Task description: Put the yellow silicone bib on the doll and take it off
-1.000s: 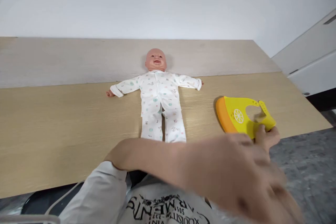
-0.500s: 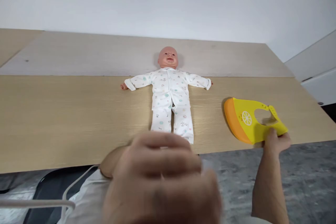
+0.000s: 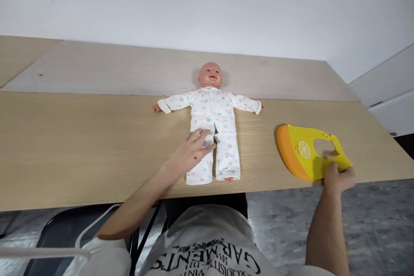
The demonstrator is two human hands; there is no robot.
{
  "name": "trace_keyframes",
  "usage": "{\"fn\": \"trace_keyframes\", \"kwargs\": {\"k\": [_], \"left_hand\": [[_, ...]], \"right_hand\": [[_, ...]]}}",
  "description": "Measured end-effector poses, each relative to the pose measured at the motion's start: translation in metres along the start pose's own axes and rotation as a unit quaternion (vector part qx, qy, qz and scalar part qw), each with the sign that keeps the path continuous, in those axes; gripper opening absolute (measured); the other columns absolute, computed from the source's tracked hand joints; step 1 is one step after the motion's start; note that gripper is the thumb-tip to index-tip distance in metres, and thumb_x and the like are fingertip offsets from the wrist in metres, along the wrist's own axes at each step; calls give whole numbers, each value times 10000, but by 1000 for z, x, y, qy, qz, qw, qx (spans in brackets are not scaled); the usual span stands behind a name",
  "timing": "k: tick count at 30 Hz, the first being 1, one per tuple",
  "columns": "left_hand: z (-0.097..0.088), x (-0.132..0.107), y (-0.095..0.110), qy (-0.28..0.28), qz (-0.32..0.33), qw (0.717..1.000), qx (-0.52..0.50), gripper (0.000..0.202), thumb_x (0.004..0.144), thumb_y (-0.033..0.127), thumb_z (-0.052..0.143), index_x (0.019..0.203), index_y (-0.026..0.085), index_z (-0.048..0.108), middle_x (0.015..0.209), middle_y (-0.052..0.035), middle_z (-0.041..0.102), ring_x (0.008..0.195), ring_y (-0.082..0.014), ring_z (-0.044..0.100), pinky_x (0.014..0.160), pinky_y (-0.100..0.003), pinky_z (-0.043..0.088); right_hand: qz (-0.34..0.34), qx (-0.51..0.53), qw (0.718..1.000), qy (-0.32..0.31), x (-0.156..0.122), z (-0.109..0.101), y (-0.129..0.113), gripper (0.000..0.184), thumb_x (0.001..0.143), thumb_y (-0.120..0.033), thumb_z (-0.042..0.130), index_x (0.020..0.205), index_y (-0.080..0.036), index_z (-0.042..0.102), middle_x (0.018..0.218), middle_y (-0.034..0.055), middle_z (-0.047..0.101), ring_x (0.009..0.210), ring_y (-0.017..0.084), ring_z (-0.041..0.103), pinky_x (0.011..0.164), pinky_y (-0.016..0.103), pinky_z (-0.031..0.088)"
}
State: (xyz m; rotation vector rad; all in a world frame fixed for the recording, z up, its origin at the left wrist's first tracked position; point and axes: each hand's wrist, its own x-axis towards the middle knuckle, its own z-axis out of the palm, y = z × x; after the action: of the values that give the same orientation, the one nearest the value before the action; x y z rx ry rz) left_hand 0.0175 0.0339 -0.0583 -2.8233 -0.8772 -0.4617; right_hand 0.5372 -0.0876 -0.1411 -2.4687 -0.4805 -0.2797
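A baby doll (image 3: 211, 108) in white printed pyjamas lies on its back, arms spread, head toward the wall. Over the trouser leg on the left side hovers or rests my left hand (image 3: 190, 151), fingers apart and holding nothing; whether it touches the cloth I cannot tell. On the right, a yellow bib (image 3: 310, 159) with an orange pocket and a white citrus-slice print lies at the table's front edge. My right hand (image 3: 339, 179) grips its near neck strap, thumb on top and the other fingers partly hidden.
The wooden table (image 3: 80, 146) has a paler strip along its back, against a white wall (image 3: 194, 8). A dark chair (image 3: 61, 237) stands below at the left, with a white cable (image 3: 93, 224) near my left arm. White drawers (image 3: 394, 112) adjoin at the right.
My left hand has moved from close in front of the camera down to the doll's legs, with its fingers now spread. My right hand keeps hold of the bib in nearly the same place.
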Motion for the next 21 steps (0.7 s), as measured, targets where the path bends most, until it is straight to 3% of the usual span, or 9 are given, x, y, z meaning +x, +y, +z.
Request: {"fn": "trace_keyframes", "kwargs": {"k": [3, 8, 13, 15, 21], "left_hand": [[7, 11, 9, 0, -1, 1000, 2, 446, 829, 3, 507, 1184, 222, 662, 1234, -148, 529, 1183, -306, 444, 941, -441, 457], [16, 32, 21, 25, -75, 997, -14, 210, 897, 138, 526, 1020, 161, 695, 996, -132, 565, 999, -283, 470, 849, -417, 465], [15, 50, 30, 1, 22, 999, 33, 363, 934, 102, 476, 1256, 224, 592, 1126, -116, 576, 1054, -267, 492, 949, -431, 431], [16, 59, 30, 7, 24, 997, 66, 409, 937, 97, 464, 1315, 229, 548, 1177, -122, 576, 1082, -277, 506, 944, -435, 432], [24, 77, 19, -7, 14, 994, 106, 182, 882, 64, 518, 980, 108, 665, 982, -142, 644, 953, -292, 574, 824, -409, 460]], "right_hand": [[-3, -6, 1000, 18, -3, -4, -4, 151, 710, -259, 593, 732, -231, 447, 646, 6, 448, 591, 221, 486, 601, 358, 357], [17, -14, 1000, 20, -4, -4, -8, 193, 693, -203, 603, 697, -228, 412, 608, -20, 386, 550, 193, 433, 640, 356, 390], [17, -3, 1000, 14, -2, -1, -4, 200, 706, -209, 606, 680, -225, 408, 597, -29, 364, 541, 173, 384, 640, 341, 372], [20, -2, 1000, 13, -2, -1, -4, 209, 702, -199, 614, 675, -221, 408, 597, -29, 374, 530, 160, 364, 624, 330, 352], [19, -1, 1000, 17, -3, 0, -3, 192, 704, -188, 630, 681, -204, 439, 590, -35, 382, 503, 138, 331, 575, 296, 301]]}}
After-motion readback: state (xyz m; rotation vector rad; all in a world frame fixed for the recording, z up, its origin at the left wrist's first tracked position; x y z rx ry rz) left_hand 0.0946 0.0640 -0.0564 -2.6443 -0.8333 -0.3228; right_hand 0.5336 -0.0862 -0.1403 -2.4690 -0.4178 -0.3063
